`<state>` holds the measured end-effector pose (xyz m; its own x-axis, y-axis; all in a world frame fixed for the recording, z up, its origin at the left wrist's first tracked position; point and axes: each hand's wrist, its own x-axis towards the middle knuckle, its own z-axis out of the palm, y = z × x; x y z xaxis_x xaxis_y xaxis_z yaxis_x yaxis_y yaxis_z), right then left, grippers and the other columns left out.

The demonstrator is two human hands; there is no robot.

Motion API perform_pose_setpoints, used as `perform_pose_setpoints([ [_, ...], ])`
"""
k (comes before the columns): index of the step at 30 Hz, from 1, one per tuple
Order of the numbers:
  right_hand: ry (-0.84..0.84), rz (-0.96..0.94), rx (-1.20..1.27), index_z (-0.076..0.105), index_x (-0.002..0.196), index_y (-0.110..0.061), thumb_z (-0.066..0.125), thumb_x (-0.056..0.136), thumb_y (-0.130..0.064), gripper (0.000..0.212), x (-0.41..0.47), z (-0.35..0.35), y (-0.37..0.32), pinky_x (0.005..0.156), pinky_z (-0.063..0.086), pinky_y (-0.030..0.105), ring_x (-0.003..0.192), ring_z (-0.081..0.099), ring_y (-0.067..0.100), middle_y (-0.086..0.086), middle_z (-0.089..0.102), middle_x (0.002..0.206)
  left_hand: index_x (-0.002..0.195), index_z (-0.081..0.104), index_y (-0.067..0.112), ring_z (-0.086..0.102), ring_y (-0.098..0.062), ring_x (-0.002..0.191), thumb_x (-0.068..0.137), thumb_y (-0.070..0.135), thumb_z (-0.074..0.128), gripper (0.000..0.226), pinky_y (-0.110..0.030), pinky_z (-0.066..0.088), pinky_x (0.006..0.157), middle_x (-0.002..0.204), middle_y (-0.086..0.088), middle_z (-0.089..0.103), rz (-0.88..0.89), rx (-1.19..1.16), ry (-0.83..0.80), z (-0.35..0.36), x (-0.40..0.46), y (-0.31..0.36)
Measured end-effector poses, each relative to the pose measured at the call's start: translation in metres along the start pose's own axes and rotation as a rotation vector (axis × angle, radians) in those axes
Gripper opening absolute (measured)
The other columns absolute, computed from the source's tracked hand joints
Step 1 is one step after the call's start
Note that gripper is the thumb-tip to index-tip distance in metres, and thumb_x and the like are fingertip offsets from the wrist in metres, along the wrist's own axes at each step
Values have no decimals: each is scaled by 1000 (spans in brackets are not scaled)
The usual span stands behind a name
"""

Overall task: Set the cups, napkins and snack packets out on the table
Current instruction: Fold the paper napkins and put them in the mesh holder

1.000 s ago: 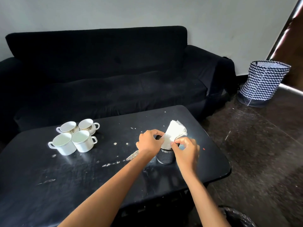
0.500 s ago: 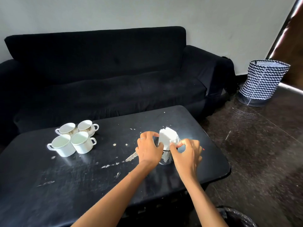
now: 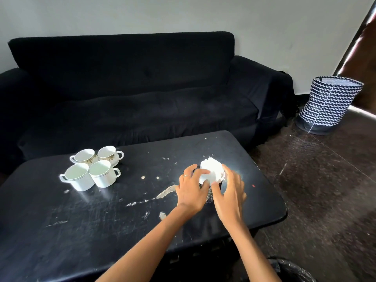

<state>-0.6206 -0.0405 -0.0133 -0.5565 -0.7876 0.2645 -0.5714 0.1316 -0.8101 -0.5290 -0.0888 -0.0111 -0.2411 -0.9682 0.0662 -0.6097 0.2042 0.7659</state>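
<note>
A bunch of white napkins [image 3: 212, 172] stands in a small black mesh holder [image 3: 209, 196] on the right half of the black table [image 3: 81, 231]. My left hand [image 3: 190, 191] lies against the holder's left side, its straight fingers touching the napkins. My right hand [image 3: 231, 193] is on the right side with fingers spread, the thumb pressing on the napkins. Several white cups [image 3: 82, 177] stand close together at the table's back left, well apart from both hands.
A black sofa [image 3: 122, 98] runs along the far side of the table. A zigzag-patterned basket [image 3: 329, 104] stands on the dark floor at the right. A black bin bag [image 3: 291, 269] shows at the bottom right. The tabletop has pale scuffs and crumbs.
The napkins stood tall and were pinched by my right hand; now they sit lower in the holder, and both hands have flattened around them.
</note>
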Motion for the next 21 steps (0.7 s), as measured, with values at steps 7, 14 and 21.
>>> perform_pose_setpoints([
  [7,-174,195,343,28,141,-19,55,80,4,70,-7,6,24,99,32,26,125,39,13,-3,34,142,132,41,24,49,-11,117,97,31,41,35,-31,39,101,134,8,46,-136,-351,32,5,-17,-24],
  [14,-304,266,338,29,143,-18,62,75,6,79,-23,23,42,113,31,36,131,40,13,-2,41,142,120,52,25,48,-13,112,98,27,42,25,-32,37,99,118,11,57,-63,-14,-2,13,-38,-62],
  [21,-279,215,246,39,137,-20,71,74,-1,73,-24,28,42,109,35,42,115,52,13,-5,51,132,139,34,36,34,-5,126,93,37,42,47,-23,27,99,138,21,41,21,245,38,9,-54,-80],
])
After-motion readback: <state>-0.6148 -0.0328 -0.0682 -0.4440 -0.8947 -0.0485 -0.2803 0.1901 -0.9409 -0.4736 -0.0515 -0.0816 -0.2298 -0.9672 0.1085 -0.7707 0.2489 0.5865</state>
